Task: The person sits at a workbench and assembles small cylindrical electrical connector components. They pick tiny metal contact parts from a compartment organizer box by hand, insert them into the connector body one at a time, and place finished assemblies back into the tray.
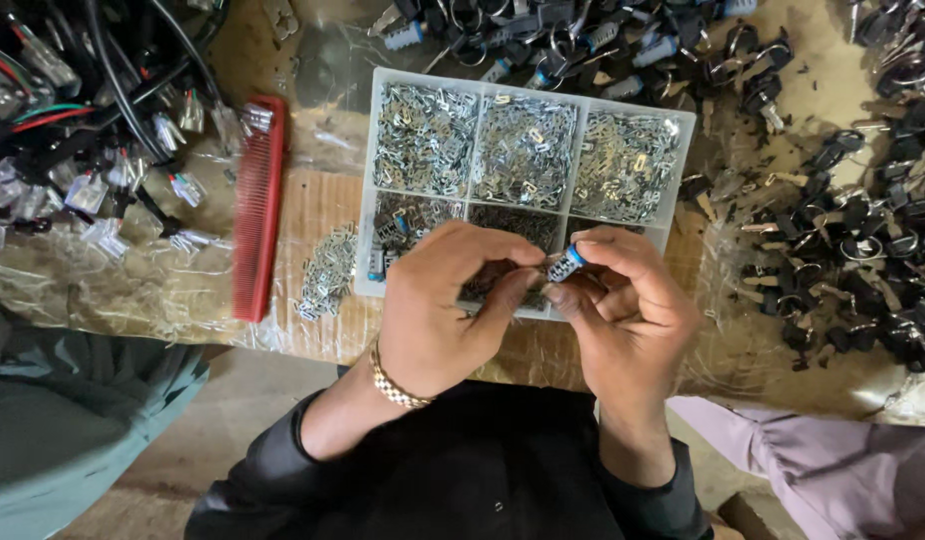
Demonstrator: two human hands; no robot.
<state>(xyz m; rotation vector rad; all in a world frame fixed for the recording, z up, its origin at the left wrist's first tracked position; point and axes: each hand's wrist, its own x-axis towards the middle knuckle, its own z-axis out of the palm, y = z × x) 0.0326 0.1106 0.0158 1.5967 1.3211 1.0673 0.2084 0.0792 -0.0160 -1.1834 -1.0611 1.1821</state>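
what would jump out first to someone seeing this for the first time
At centre, the left hand and right hand pinch a small metal cylinder with a blue end over a clear compartment tray full of tiny silvery metal pieces. A red comb lies left of it; black keys lie heaped at right.

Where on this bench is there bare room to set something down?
Bare cardboard between the red comb and the compartment tray, above the loose clip pile. Crowded: keys on the right, wires on the left.
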